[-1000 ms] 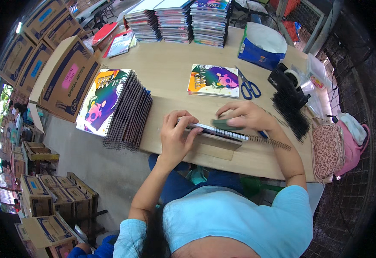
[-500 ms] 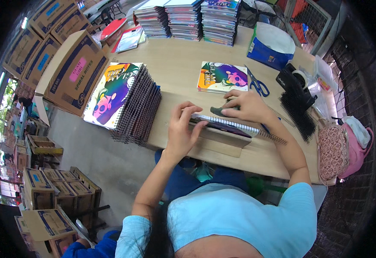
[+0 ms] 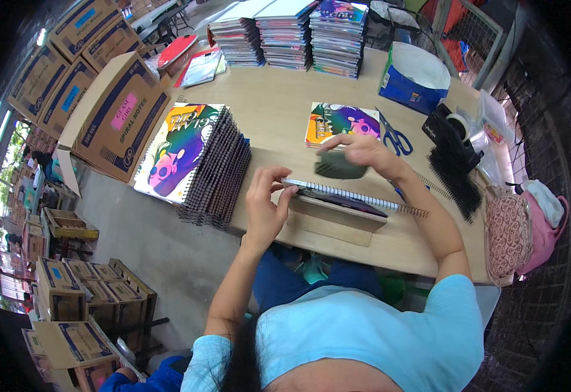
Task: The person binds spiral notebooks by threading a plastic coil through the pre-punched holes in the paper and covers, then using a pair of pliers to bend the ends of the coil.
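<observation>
We record a light blue short-sleeved top on the person, its sleeves ending well above the elbows, so both forearms run bare down to the left hand and right hand. We see no gloves, rings, watch or bands near either hand. Below the arms we note dark blue trousers and dark hair.

Around the notebook on the table, bare wood lies open just beyond it, toward the book piles. To its left a fanned stack blocks passage. To its right the coil, combs and dispenser crowd in; scissors lie beyond.
</observation>
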`<state>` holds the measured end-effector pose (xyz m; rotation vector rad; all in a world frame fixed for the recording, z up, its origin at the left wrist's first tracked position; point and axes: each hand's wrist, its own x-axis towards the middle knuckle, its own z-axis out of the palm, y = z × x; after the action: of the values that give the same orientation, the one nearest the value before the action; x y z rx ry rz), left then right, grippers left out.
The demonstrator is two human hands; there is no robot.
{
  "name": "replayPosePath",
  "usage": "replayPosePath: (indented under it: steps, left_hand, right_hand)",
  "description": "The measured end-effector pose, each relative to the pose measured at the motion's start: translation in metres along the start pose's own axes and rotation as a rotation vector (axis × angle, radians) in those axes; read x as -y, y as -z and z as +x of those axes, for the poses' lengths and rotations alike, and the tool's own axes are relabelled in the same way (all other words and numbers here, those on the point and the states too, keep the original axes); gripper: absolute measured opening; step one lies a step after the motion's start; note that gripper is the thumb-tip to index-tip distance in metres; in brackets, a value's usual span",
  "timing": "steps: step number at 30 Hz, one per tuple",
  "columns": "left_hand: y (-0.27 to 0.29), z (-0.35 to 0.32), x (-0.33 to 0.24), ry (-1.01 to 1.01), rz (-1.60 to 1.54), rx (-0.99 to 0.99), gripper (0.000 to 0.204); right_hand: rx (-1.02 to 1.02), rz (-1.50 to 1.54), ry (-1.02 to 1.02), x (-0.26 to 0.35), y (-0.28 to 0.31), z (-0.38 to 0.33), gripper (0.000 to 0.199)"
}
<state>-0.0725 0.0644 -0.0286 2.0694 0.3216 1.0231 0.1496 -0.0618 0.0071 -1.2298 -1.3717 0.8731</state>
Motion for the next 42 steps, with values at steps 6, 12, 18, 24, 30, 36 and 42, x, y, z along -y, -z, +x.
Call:
replayPosePath:
  steps: [6,12,18,24,30,36,42]
  left_hand:
    - [0.003,-0.002,0.004,0.119,-0.092,0.005,0.061]
    - [0.005,-0.001,0.007,0.207,-0.229,-0.017,0.069]
    - [0.004,-0.002,0.02,0.231,-0.271,0.017,0.068]
    - [0.008,-0.002,0.026,0.269,-0.424,0.067,0.046]
    - [-0.001,0.001,0.042,0.29,-0.59,0.114,0.022]
    - [-0.004,0.005,0.029,0.422,-0.779,0.083,0.037]
    - [-0.002,0.009,0.031,0.486,-0.844,0.099,0.059]
  right_hand:
    - [0.065,-0.203,-0.065,0.003,-0.011,0.014,0.044]
    - [0.077,-0.561,0.023,-0.003,-0.015,0.029,0.046]
    - [0.208,-0.716,-0.179,-0.025,-0.02,0.036,0.034]
    - [-0.349,-0.981,-0.385,-0.052,0.005,-0.073,0.053]
    - [-0.534,-1.353,-0.28,-0.099,0.004,-0.16,0.043]
    - [-0.573,-1.146,0.098,-0.049,0.015,-0.111,0.04]
    - [-0.026,-1.291,0.583,0.059,-0.013,0.007,0.034]
